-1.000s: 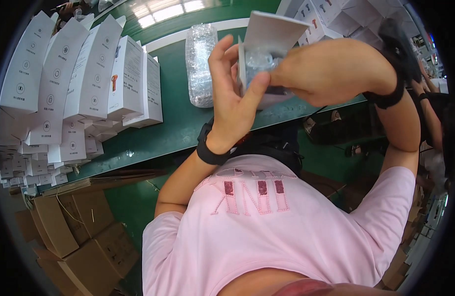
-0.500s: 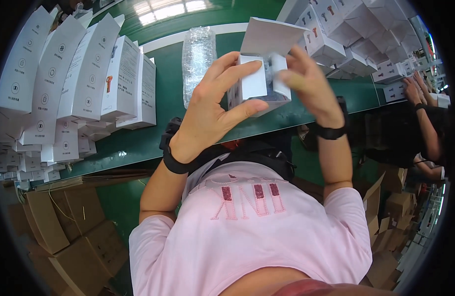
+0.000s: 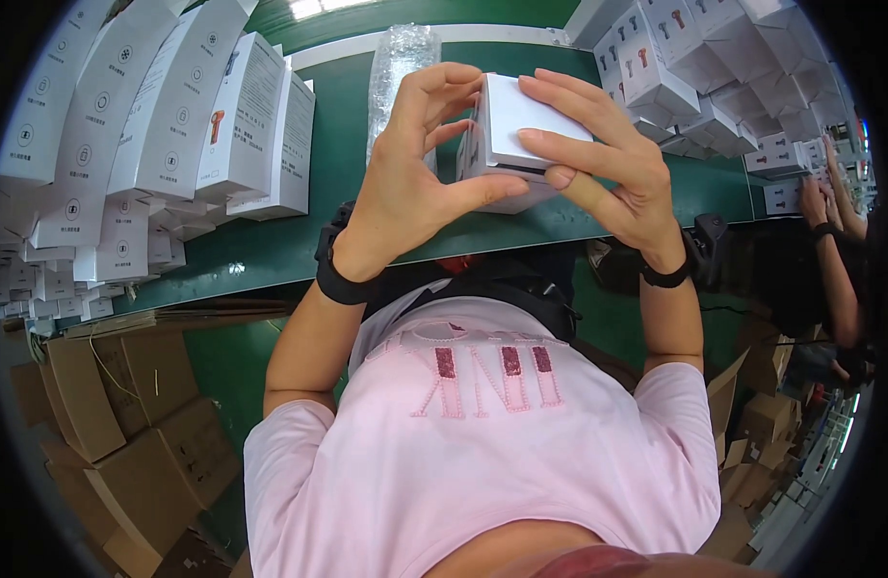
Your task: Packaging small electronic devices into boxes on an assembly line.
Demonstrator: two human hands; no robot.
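A small white carton stands upright on the green bench in front of me, its top flap folded down over the opening. A thin dark gap shows below the flap's front edge. My left hand is curved round the left side, thumb at the front and fingers toward the back. Over the top and right side lies my right hand, fingers on the flap and thumb at its front corner. What is inside the carton is hidden. Just behind my left hand lies a clear bubble-wrap sleeve.
Tall white cartons stand in rows on the left. More printed cartons are stacked at the back right. Brown cardboard boxes sit on the floor at lower left. Farther right, another person's arm reaches toward the cartons.
The carton's raised top flap has come down over the opening. My right hand has moved from beside the opening onto the flap, while my left hand stays round the carton.
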